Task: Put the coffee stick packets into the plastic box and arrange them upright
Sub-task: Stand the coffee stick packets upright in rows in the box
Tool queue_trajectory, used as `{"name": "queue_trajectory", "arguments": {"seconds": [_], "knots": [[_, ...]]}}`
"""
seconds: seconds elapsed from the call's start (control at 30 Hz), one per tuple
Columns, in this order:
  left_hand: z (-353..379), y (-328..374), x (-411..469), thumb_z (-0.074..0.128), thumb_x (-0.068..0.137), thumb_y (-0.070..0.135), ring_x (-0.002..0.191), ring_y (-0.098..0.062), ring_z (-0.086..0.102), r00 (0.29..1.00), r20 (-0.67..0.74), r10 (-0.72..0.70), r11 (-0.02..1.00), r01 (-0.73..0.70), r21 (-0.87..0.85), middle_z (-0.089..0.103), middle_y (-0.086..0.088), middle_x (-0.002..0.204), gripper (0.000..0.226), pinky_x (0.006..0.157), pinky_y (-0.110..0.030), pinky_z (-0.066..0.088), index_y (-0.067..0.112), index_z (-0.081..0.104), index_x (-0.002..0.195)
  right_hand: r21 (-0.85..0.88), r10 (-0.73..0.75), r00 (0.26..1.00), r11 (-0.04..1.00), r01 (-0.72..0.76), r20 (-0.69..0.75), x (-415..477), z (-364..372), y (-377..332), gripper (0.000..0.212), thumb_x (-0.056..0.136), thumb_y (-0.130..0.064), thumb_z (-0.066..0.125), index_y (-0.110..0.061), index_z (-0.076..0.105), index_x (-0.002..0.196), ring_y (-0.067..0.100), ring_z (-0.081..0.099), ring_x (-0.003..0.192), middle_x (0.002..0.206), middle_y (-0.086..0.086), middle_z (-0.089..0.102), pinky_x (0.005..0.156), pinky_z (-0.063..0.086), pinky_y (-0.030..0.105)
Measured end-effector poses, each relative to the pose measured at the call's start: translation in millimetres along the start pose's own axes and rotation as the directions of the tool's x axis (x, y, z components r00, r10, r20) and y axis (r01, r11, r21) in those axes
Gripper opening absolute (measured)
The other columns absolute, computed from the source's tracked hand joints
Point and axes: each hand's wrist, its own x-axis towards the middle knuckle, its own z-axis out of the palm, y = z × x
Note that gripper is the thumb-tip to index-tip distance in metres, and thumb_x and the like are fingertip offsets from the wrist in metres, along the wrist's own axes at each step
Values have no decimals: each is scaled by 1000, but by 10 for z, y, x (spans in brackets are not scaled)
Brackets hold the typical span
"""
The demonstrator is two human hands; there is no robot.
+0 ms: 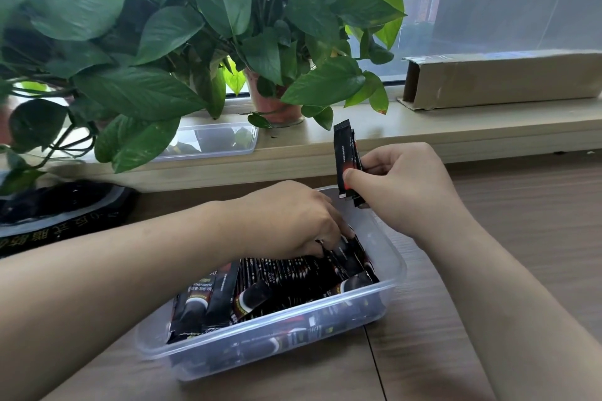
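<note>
Plastic box (392,252): one, on the worktop, crowded with coffee stick packets (286,273), too many to count.
Left grip (290,218): fingers curled around packets inside the box.
Right grip (407,179): pinches at least two upright sticks (346,153) above the far rim.
Windowsill: one clear tub (215,140), one cardboard carton (501,78).

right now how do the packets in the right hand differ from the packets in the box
Pose: the held packets stand upright, pinched in the right hand over the far corner of the plastic box; the boxed packets mostly lean or lie at mixed angles.
Number: the held packets are just a few; the boxed packets are many.
Shared: both are slim black coffee sticks.
</note>
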Motion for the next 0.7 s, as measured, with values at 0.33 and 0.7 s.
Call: {"name": "queue_trajectory", "arguments": {"seconds": [0.33,0.7], "knots": [[-15,-57,99,58,73,1,86,-30,66,974,226,-23,992,-5,124,71,0,84,23,65,-39,55,20,70,80,28,27,1000,999,-27,-3,33,-21,30,9,74,-21,78,-17,76,66,21,72,69,62,-2,73,75,61,45],[-64,-52,55,61,85,4,94,-14,63,984,175,-31,988,56,-142,72,8,96,35,77,-30,52,29,79,102,49,21,1000,999,-21,8,60,7,69,9,74,-21,78,-18,76,66,20,73,68,62,-3,73,74,62,44]]}}
